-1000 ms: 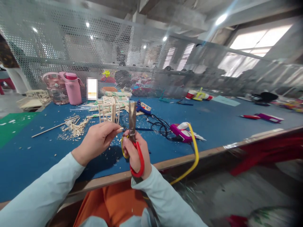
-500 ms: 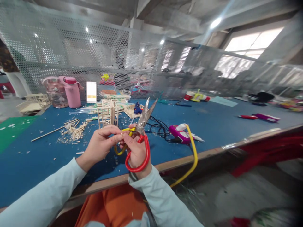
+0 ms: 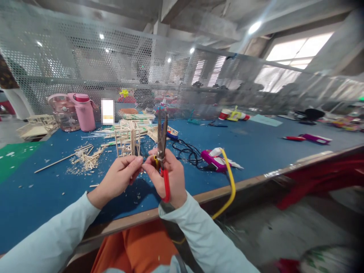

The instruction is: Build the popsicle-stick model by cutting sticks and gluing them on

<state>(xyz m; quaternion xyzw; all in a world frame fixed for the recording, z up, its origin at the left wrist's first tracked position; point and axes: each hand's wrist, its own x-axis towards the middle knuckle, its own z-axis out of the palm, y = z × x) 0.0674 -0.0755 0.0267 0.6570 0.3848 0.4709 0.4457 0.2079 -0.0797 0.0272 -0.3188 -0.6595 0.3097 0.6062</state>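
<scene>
My right hand (image 3: pixel 170 176) is closed on a pair of scissors (image 3: pixel 162 138), one handle red and the other yellow, with the blades pointing up and slightly apart. My left hand (image 3: pixel 119 176) is pinched closed, thumb against fingers, its tips almost meeting those of my right hand. Whatever lies between the left fingertips is too small to make out. Just behind my hands stands a small frame of thin wooden sticks (image 3: pixel 127 140). Left of it lies a heap of short stick pieces and crumbs (image 3: pixel 91 158).
A purple glue gun (image 3: pixel 214 159) with a black cable lies right of my hands; a yellow tube (image 3: pixel 232 185) hangs over the table edge. Stick bundles (image 3: pixel 139 123), a pink bottle (image 3: pixel 84 113) and a clear bottle (image 3: pixel 66 117) stand behind. A perforated metal screen (image 3: pixel 113 64) closes the back.
The scissors have turned in my right hand, so the blades now stand upright and edge-on. My left hand stays pinched, close to the right fingertips.
</scene>
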